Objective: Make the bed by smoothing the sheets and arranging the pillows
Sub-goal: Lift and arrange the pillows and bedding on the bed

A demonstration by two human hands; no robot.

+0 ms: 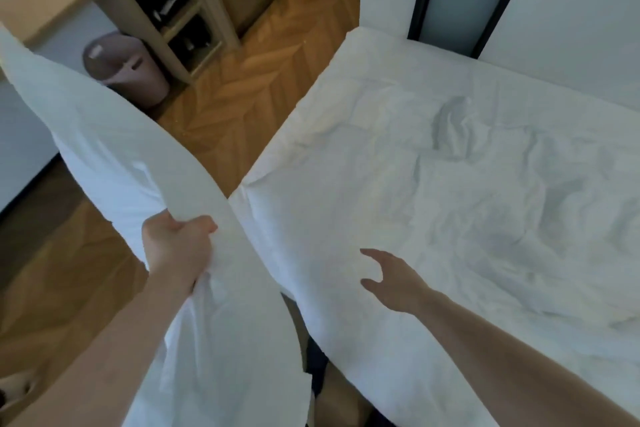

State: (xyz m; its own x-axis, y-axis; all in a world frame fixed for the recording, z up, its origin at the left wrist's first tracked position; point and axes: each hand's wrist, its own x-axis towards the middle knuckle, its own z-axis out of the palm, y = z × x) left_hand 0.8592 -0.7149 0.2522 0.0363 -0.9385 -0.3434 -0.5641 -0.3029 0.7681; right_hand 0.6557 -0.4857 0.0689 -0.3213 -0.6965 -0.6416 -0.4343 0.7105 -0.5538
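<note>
Where the left hand (178, 246) grips, the pillow (114, 163) hides its fingers.

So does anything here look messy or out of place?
Yes. The sheet on the bed is rumpled, with creases across its middle and right side. The pillow is off the bed, held up over the floor by the left hand.
</note>
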